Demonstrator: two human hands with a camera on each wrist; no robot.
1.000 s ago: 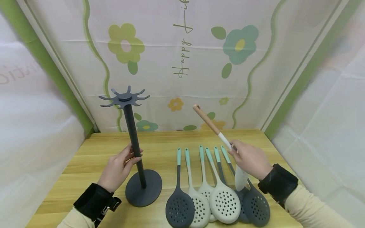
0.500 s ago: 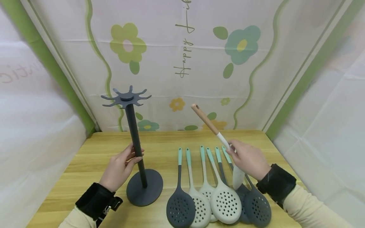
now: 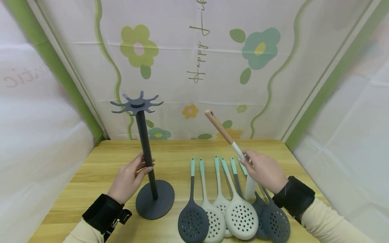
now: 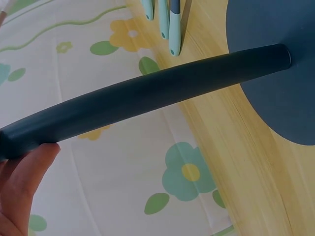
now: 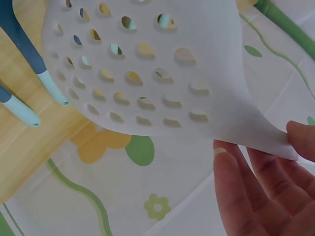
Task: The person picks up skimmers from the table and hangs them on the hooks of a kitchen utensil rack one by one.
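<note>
A dark grey utensil stand (image 3: 145,145), with a round base and a ring of hooks at its top, stands on the left. My left hand (image 3: 126,180) holds its post, fingers behind and thumb in front. In the left wrist view the post (image 4: 147,93) runs down to the base. My right hand (image 3: 265,170) pinches a white skimmer (image 3: 219,126) by its neck, the tan handle tilted up to the left. The skimmer's perforated head (image 5: 147,69) fills much of the right wrist view; from above it shows nearly edge-on, over the other skimmers.
Several skimmers with mint handle ends lie in a row on the wooden table (image 3: 91,175): a dark grey one (image 3: 193,222) at the left, pale ones (image 3: 241,217) mid-row, another dark one (image 3: 276,222) at the right. A flowered cloth (image 3: 170,67) hangs behind.
The skimmer in my right hand has turned slightly, so its head looks narrower and sits a little further left. My left hand keeps its hold on the stand. The whole head view has shifted slightly.
</note>
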